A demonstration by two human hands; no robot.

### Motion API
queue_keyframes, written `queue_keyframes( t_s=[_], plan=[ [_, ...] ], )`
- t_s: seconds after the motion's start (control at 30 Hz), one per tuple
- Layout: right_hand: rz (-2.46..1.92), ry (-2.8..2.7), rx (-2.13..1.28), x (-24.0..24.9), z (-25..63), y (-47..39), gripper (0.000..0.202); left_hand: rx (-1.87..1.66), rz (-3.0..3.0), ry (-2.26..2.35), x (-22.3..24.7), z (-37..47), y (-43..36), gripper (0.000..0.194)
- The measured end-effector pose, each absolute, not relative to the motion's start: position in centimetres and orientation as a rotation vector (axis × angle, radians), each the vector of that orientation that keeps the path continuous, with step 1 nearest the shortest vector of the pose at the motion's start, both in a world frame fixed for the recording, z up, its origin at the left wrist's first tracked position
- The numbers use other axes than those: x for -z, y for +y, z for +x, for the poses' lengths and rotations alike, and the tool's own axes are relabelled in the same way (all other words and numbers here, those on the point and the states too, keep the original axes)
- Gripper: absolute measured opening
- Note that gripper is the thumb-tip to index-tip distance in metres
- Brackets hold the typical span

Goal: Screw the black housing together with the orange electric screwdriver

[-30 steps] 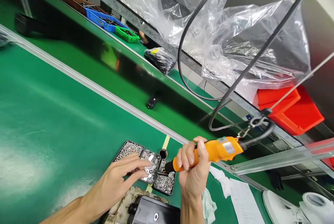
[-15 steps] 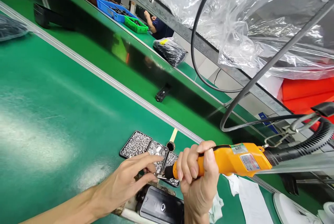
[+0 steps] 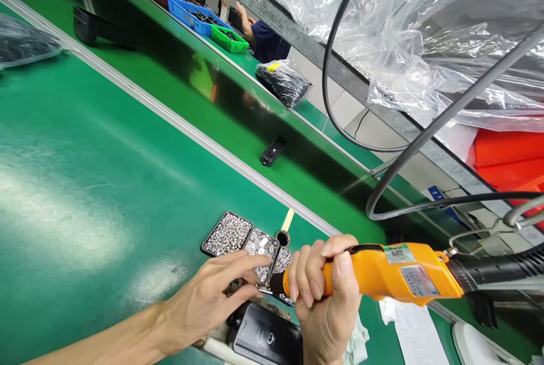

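Observation:
My right hand [image 3: 325,302] grips an orange electric screwdriver [image 3: 391,271] held nearly level, its black tip pointing left toward small black trays of silver screws [image 3: 227,233]. My left hand [image 3: 212,297] reaches in beside the tip, thumb and forefinger pinched at the edge of the middle tray [image 3: 260,243]; what they pinch is too small to make out. Just below both hands lies a black plastic part [image 3: 266,339] on a patterned cloth.
The green bench top [image 3: 85,183] stretches left, bordered by a metal rail [image 3: 178,121] and a conveyor. A small black piece [image 3: 272,152] lies on the conveyor. Blue [image 3: 193,13] and green bins [image 3: 229,41], a bag of black parts [image 3: 283,83], another person's arm [image 3: 246,19] and red bins [image 3: 505,155] sit beyond.
The view has shifted, so the trays sit higher and further right. The screwdriver has levelled out and come closer. My left fingers have slid from over the trays to the screwdriver tip.

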State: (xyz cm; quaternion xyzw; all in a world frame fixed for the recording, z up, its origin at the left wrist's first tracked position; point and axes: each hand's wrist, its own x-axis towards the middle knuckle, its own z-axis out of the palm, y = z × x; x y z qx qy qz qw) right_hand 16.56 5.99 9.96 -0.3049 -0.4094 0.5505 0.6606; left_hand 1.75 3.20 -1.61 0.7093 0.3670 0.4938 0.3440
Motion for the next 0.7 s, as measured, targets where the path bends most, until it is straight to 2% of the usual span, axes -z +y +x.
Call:
queue_keyframes(
  t_s=[0.2,0.37,0.53,0.7],
  plan=[
    [-0.674,-0.967,-1.257,-9.8,16.26,5.86,0.014,-1.335,1.937,0.882,1.17,1.61,3.41,0.056],
    [-0.658,-0.981,-1.291,-10.08,16.07,5.9,0.018,-1.292,1.873,0.925,0.86,1.84,3.25,0.049],
    [-0.705,-0.968,-1.288,-10.07,16.12,5.82,0.017,-1.314,1.899,0.922,0.97,1.93,3.2,0.051],
    [-0.743,-0.943,-1.266,-10.26,16.42,6.11,0.018,-1.298,2.023,0.883,0.97,1.42,3.66,0.042]
  ],
)
